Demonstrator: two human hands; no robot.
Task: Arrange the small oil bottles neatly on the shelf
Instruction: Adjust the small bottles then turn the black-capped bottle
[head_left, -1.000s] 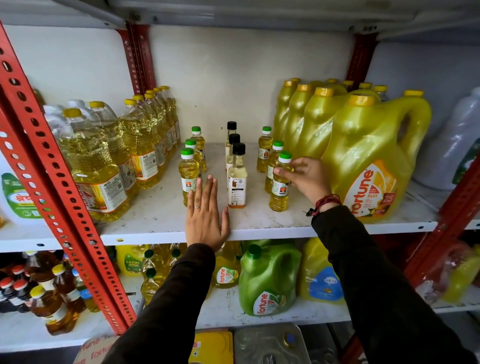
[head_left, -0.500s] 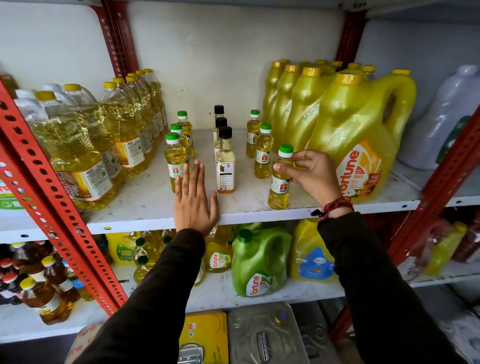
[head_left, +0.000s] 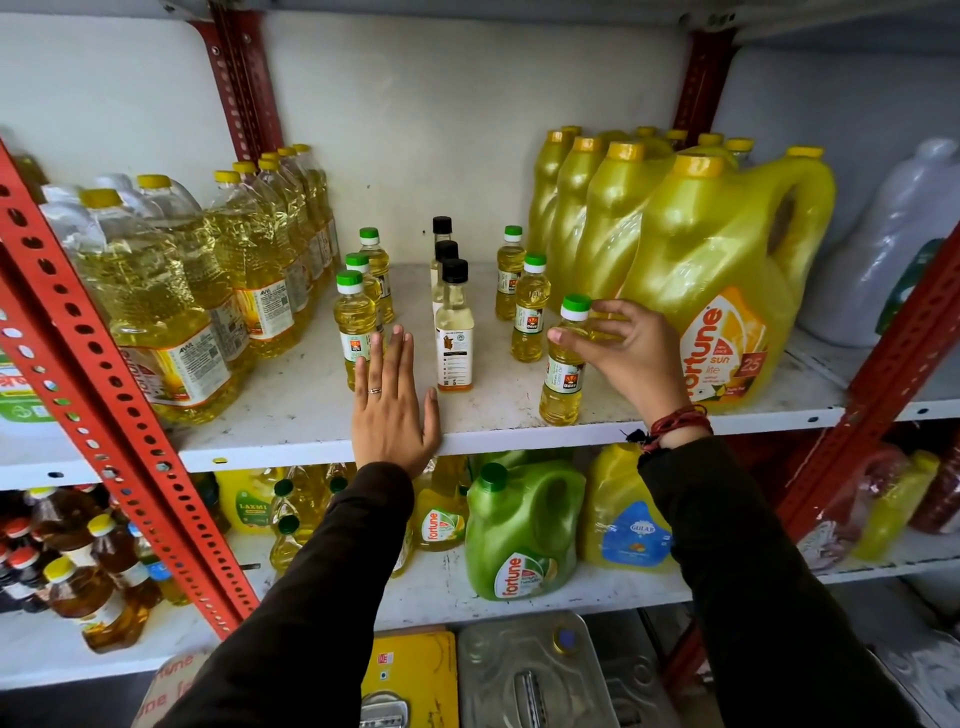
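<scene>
Small oil bottles stand in three rows on the white shelf. A left row of green-capped bottles runs front to back. The middle row has black-capped bottles. On the right, two green-capped bottles stand behind a front green-capped bottle. My right hand is wrapped around that front bottle just below its cap, near the shelf's front edge. My left hand lies flat on the shelf, fingers together, between the left and middle rows, touching the front left bottle.
Large clear oil bottles crowd the left of the shelf. Big yellow jugs fill the right, close to my right hand. Red uprights frame the rack. The lower shelf holds a green jug and more bottles.
My right hand has drawn the front right bottle forward, away from the two behind it, toward the shelf's front edge. My left hand has stayed flat in place.
</scene>
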